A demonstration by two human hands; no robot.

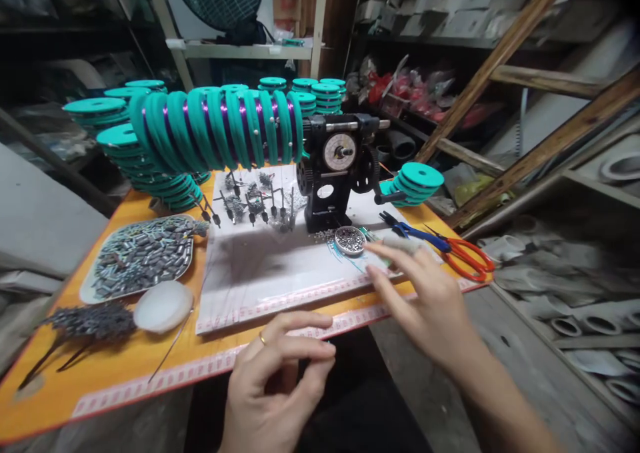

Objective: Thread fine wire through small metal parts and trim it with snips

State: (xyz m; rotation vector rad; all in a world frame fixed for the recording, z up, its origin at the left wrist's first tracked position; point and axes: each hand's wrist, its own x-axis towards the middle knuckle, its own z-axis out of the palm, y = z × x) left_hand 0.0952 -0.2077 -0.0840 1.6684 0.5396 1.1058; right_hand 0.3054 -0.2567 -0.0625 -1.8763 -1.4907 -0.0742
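Cluttered storeroom; orange desk (117, 363). Left hand (260, 373), lower centre: pinched together, contents indiscernible. Right hand (433, 286): fingers apart, beside well-filled dish (350, 252), right of centre. Teal spools (215, 126), upper left: purple winding seemingly done, beads (257, 132) few, more likely due.

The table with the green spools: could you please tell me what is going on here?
A person's right hand is open, near a small round dish of shiny bits. The left hand makes a pinch in front of the table; whether it holds something tiny is unclear. Behind the dish stands a black machine, with a row of green spools to its left.
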